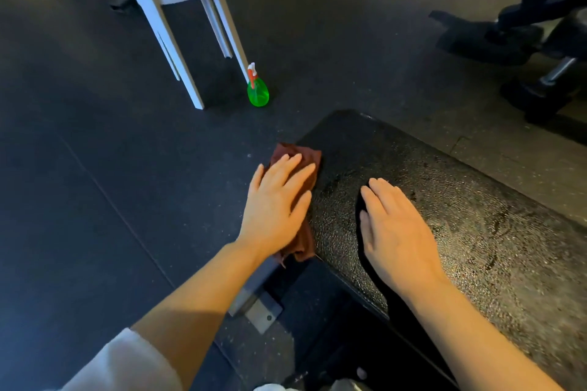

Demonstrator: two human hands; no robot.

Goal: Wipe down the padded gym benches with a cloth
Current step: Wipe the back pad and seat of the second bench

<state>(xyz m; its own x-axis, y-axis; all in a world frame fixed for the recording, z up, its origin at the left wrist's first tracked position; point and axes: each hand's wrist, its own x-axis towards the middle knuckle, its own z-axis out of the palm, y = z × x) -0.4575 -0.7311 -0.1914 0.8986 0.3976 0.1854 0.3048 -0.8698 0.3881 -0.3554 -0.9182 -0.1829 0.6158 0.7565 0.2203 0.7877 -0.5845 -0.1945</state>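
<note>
Wiping step: left hand [279, 200], fingers spread, presses cloth [305, 165] over bench [460, 216] edge; right hand [394, 232] rests flat on bench; next stroke likely needs a sweep across the pad.

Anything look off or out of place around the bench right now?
Nothing stands out. The cloth overhangs the bench edge under the left hand; the pad looks wet, and the spray bottle stands upright on the floor.

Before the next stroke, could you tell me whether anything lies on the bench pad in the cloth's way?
Only the right hand, resting flat on the bench pad beside the cloth under the left hand.
</note>
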